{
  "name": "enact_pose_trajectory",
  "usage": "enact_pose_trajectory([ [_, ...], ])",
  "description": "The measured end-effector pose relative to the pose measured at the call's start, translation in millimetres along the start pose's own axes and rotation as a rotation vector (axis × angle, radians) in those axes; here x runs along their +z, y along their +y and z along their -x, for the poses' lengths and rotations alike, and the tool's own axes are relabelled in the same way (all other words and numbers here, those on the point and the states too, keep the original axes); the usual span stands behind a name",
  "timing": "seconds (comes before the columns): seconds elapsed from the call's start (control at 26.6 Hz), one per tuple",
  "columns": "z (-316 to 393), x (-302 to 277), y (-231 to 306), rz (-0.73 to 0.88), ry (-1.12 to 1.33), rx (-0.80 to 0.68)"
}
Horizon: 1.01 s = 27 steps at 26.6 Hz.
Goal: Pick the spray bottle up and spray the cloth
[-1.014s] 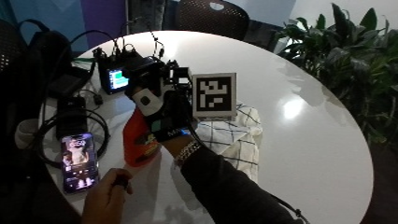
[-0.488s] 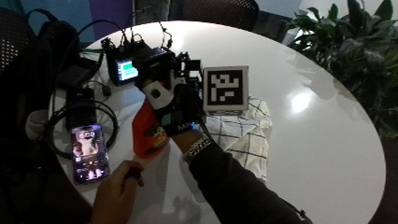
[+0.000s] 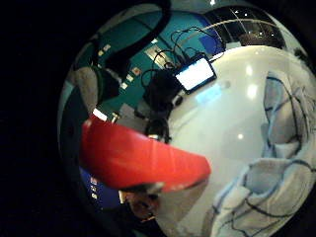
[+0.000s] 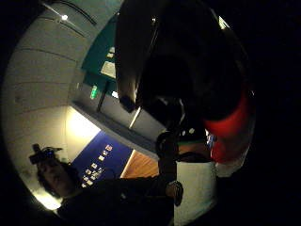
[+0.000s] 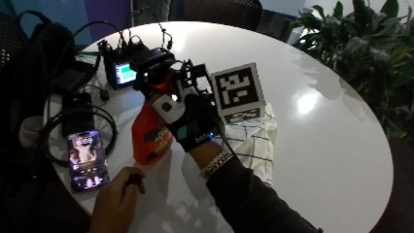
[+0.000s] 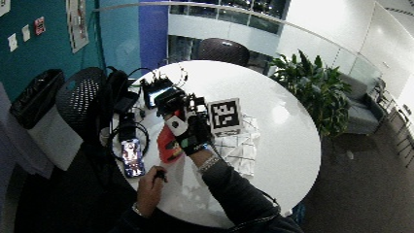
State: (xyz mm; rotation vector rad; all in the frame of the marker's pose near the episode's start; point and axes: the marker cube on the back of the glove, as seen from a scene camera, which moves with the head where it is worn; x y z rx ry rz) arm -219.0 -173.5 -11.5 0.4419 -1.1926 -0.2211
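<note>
My gloved right hand point(image 5: 187, 121) grips a red spray bottle point(image 5: 150, 138) near its black nozzle head point(image 5: 155, 65), fingers curled round the neck. The bottle stands tilted over the table's left part; whether its base touches the table I cannot tell. A white cloth with a dark grid point(image 5: 255, 145) lies crumpled on the table just right of the bottle, partly under my forearm. The wide outside view shows the hand point(image 6: 187, 133), bottle point(image 6: 169, 144) and cloth point(image 6: 242, 145) the same way. The little finger side palm view shows the red bottle point(image 3: 143, 160) close, beside the cloth point(image 3: 276, 148).
A phone point(image 5: 87, 158) with a lit screen lies left of the bottle among cables. A small lit monitor point(image 5: 123, 73) stands behind. The bare left hand point(image 5: 119, 199) rests at the near edge of the round white table point(image 5: 323, 131). A plant point(image 5: 369, 53) stands beyond.
The outside picture has shifted as a whole. My hand keeps hold of the bottle beside the cloth, and the bare hand has come further into view at the near edge.
</note>
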Motion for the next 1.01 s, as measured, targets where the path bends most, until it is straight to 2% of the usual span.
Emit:
enact_pose_trajectory([
  [0.19,-7.0,-22.0,11.1,0.084,0.202,0.016],
  [0.38,-12.7,-65.5,32.5,0.104,0.528,0.042],
  [0.56,-17.9,-108.5,63.9,0.16,0.857,0.142],
  [0.68,-21.4,-124.0,79.4,0.182,0.913,0.195],
  [1.01,-30.1,-140.1,103.7,0.212,0.884,0.261],
])
